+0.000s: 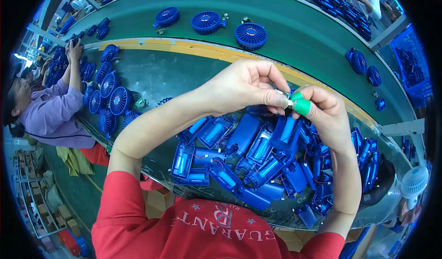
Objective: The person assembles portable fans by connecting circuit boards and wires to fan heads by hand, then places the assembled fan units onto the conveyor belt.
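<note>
Both my hands meet above a pile of blue plastic battery housings (242,134), whose pale blue cells and thin red wires show in many of them. My left hand (253,88) pinches a small green circuit board (284,93) between thumb and fingers. Closed beside it, my right hand (324,114) has green tape (302,106) wrapped round its thumb and a fingertip. Its fingertips press on a tiny white plug (290,103) at the board's edge. Whether the plug sits in the board cannot be told, as the fingers cover most of it.
Round blue fan heads (119,100) are grouped on the left of the bench. More fan heads (251,36) lie on the green conveyor belt (285,26) beyond the yellow edge strip. A co-worker in a purple top (55,109) works at left. A pale desk fan (414,181) stands at right.
</note>
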A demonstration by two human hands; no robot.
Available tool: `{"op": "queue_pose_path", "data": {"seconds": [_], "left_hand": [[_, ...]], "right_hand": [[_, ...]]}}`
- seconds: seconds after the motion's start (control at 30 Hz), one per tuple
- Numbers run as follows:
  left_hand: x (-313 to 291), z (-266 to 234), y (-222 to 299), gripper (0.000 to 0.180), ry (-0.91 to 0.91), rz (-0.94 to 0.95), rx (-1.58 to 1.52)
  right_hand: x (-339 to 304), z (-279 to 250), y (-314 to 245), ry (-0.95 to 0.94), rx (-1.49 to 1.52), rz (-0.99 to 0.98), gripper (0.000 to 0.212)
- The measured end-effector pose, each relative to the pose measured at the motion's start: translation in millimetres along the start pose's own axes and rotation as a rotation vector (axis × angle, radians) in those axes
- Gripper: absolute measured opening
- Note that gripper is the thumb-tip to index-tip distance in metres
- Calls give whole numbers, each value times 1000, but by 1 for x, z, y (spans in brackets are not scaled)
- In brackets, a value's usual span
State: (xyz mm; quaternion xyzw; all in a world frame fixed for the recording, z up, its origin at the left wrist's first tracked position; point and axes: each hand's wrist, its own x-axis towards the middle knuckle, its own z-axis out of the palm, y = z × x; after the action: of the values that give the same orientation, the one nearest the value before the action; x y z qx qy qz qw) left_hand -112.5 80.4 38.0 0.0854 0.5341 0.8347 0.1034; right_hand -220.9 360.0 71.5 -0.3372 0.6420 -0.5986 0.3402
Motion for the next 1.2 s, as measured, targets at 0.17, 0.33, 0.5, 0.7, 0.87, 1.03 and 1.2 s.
{"op": "queue_pose_path", "data": {"seconds": [0.17,0.33,0.5,0.7,0.87,1.03,1.2], "left_hand": [[7,4,1,26,-22,38,-5],[73,-11,-7,25,284,193,528],[161,-112,-47,54,465,472,1389],[227,-133,-81,63,339,79,1807],[214,-163,-77,49,183,-126,1960],[163,-136,-74,38,261,320,1633],[110,-104,-61,48,259,295,1586]], "right_hand": [[4,-10,-16,-56,-33,66,23],[47,-67,0,186,-151,15,25],[102,-181,11,521,-138,6,28],[96,-220,57,644,-1249,-183,43],[40,-152,54,123,-1259,-336,37],[-16,-136,52,-64,-1049,39,29],[-33,-139,53,18,-684,272,23]]}}
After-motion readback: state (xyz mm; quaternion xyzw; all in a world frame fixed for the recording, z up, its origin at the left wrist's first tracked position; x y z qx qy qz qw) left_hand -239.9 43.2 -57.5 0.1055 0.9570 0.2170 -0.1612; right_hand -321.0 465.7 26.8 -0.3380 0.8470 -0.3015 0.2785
